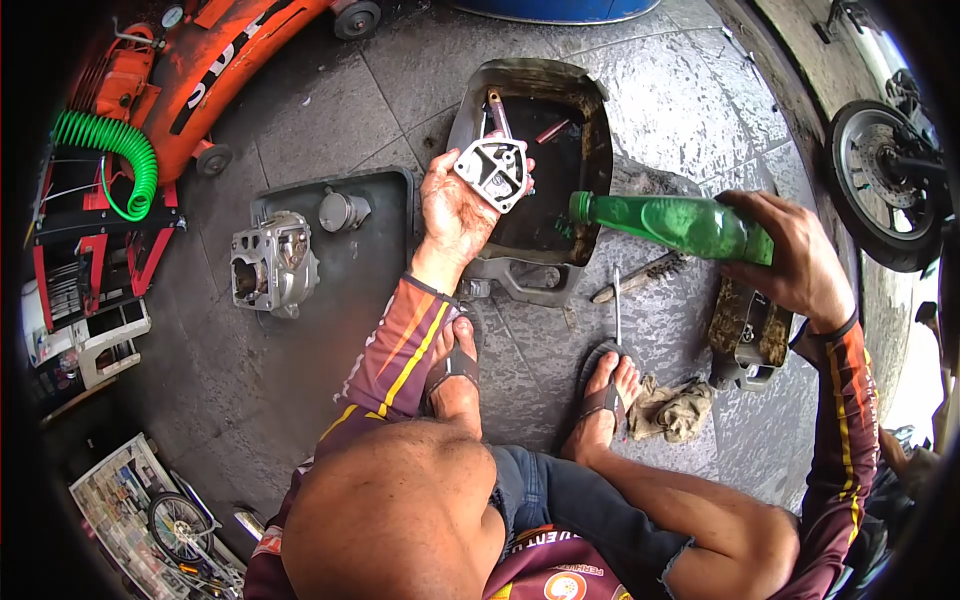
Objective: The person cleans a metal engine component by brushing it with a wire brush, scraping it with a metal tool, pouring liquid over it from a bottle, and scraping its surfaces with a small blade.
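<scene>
On my feed, my right hand (800,250) is wrapped around the base end of the green bottle (665,222), its long axis running nearly sideways, neck pointing left. Nearer that neck, my left hand (455,215), palm up, grips the metal cover (493,173) above the grimy pan (597,130).

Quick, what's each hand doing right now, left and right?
Left hand: holding a flat metal part, palm turned up.
Right hand: closed around a green bottle, tipped nearly sideways.
</scene>
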Action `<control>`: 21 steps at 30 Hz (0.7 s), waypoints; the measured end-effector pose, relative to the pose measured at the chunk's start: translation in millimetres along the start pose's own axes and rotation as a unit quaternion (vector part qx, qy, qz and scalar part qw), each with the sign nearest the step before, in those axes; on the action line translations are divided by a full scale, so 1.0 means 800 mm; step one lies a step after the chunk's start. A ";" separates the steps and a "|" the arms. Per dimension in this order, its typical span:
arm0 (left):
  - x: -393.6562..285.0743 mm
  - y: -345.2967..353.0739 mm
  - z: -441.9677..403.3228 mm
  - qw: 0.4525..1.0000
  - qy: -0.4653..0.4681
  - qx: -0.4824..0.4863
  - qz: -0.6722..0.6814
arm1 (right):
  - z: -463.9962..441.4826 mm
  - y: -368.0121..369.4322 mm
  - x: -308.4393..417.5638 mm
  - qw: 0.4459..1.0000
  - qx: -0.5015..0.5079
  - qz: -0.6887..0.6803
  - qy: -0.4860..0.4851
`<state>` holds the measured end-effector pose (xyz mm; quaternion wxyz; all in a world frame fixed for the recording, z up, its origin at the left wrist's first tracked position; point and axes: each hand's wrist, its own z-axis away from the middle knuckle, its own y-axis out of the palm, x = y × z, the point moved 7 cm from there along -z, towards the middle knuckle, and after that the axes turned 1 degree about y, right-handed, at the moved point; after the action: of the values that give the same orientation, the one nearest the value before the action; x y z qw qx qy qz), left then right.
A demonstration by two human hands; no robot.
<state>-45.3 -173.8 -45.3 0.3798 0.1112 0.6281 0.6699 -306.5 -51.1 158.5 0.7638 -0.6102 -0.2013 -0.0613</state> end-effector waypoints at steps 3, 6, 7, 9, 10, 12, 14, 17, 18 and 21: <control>0.002 0.010 0.008 0.999 -0.021 -0.001 0.034 | 0.021 0.020 -0.019 0.996 -0.038 -0.075 0.005; -0.001 0.009 0.005 1.000 -0.003 -0.015 0.001 | 0.057 0.081 -0.058 0.961 -0.080 -0.256 0.070; -0.003 0.012 0.005 1.000 0.003 -0.010 0.001 | 0.066 0.101 -0.065 0.953 -0.085 -0.281 0.075; -0.003 0.026 0.005 0.999 0.016 -0.032 0.001 | 0.076 0.124 -0.066 0.931 -0.098 -0.342 0.087; -0.003 0.032 0.004 0.999 0.016 -0.024 0.025 | 0.077 0.139 -0.068 0.917 -0.105 -0.371 0.097; -0.002 0.039 0.004 0.998 0.019 -0.039 0.034 | 0.069 0.145 -0.060 0.918 -0.121 -0.367 0.082; -0.001 0.039 0.002 0.999 0.034 -0.031 -0.004 | 0.056 0.129 -0.050 0.952 -0.167 -0.257 0.018; -0.008 0.028 0.005 0.972 0.090 -0.052 -0.209 | 0.036 0.156 -0.095 0.915 -0.195 -0.331 0.125; -0.012 0.027 0.008 0.933 0.114 -0.092 -0.329 | 0.029 0.142 -0.096 0.929 -0.201 -0.282 0.130; -0.022 0.047 0.017 0.805 0.209 -0.075 -0.551 | 0.014 0.148 -0.133 0.943 -0.224 -0.196 0.152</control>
<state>-38.8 -171.7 -2.2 0.5516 -0.4249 0.5959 0.4000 -365.9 -27.0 12.3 0.6021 -0.6972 -0.1797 -0.3452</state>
